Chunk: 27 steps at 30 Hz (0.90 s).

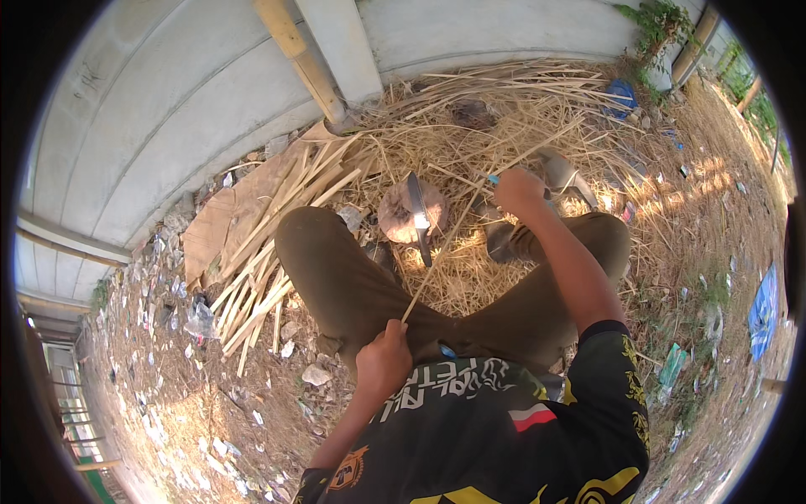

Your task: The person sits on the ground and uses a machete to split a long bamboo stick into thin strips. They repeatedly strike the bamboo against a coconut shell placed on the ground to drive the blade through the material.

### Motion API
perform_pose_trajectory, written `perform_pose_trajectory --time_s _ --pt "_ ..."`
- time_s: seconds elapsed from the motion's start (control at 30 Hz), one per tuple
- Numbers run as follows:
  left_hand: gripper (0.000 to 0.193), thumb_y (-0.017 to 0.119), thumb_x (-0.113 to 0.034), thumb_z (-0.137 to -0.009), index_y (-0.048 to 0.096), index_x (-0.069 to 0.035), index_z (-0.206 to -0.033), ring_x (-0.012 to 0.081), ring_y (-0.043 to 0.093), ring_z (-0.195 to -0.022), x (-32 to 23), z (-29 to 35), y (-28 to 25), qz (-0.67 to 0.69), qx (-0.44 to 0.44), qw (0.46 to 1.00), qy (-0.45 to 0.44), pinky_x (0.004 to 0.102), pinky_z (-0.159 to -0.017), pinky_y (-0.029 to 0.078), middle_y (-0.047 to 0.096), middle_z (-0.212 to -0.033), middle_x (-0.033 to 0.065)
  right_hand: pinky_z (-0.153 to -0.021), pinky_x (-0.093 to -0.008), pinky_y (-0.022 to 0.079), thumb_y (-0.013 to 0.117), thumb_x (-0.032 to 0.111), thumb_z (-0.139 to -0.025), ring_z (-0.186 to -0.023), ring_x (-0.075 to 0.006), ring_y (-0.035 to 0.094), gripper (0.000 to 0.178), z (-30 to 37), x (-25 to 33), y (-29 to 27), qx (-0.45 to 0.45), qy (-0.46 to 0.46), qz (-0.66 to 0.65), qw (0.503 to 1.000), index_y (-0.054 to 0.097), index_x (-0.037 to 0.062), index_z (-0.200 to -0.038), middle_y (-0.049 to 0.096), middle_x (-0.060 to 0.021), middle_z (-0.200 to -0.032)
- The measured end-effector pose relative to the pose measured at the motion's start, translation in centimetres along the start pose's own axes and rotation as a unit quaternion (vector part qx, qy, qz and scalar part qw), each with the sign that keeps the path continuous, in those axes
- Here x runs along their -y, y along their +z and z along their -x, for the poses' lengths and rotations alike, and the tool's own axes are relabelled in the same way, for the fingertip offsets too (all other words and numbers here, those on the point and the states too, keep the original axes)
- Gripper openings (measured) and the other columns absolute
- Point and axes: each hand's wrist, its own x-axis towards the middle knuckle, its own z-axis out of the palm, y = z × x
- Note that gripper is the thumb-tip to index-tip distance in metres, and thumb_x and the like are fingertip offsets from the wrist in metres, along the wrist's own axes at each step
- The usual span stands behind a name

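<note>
My left hand (pixel 384 363) is closed in front of my lap, holding the near end of a thin bamboo strip (pixel 443 252). The strip slants up and away to the right, passing close by my right hand (pixel 520 193). That hand is closed too, on a small thing with a blue end (pixel 493 179); its kind is mostly hidden by the fingers. Between my bent knees sits a round wooden block (pixel 395 214). Across its top lies a large knife (pixel 418 208), its dark handle pointing toward me.
Split bamboo strips (pixel 269 265) lie piled on a brown sheet (pixel 208 235) at the left. More long strips (pixel 504 84) and shavings (pixel 462 277) spread ahead, below a pale wall (pixel 185 101). Blue plastic (pixel 762 311) and litter lie on the right.
</note>
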Motion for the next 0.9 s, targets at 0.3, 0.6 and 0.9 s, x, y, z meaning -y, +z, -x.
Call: perform_pose_trajectory --time_s 0.3,0.6,0.9 --pt "0.016 0.055 -0.023 -0.102 0.050 -0.010 -0.094 0.0473 0.064 -0.066 -0.2 -0.8 -0.5 0.022 0.047 0.998 -0.036 0.0581 -0.055 0.046 0.064 -0.067 0.0214 -0.067 -0.0473 0.057 0.063 0.020 -0.088 -0.082 -0.0346 0.074 0.022 0.9 2.1 -0.5 0.002 -0.030 -0.034 0.999 0.076 0.0024 -0.091 0.073 -0.0177 -0.087" --pt "0.017 0.052 -0.024 -0.103 0.050 -0.010 -0.094 0.0421 0.066 -0.062 -0.5 0.1 -0.4 -0.049 0.024 0.998 -0.020 0.0548 -0.053 0.051 0.065 -0.066 0.0162 -0.068 -0.0473 0.057 0.062 0.021 -0.088 -0.076 -0.0340 0.073 0.023 1.0 1.0 0.3 0.010 -0.021 -0.038 0.999 0.076 0.0023 -0.088 0.073 -0.0166 -0.084" --pt "0.018 0.050 -0.027 -0.104 0.049 -0.010 -0.097 0.0460 0.066 -0.064 -0.2 -0.2 -0.7 -0.024 0.069 0.997 -0.036 0.0590 -0.056 0.050 0.066 -0.065 0.0201 -0.068 -0.0470 0.057 0.062 0.021 -0.087 -0.081 -0.0338 0.073 0.023 0.9 1.7 -0.4 0.006 -0.040 -0.063 0.997 0.075 0.0015 -0.088 0.073 -0.0169 -0.086"
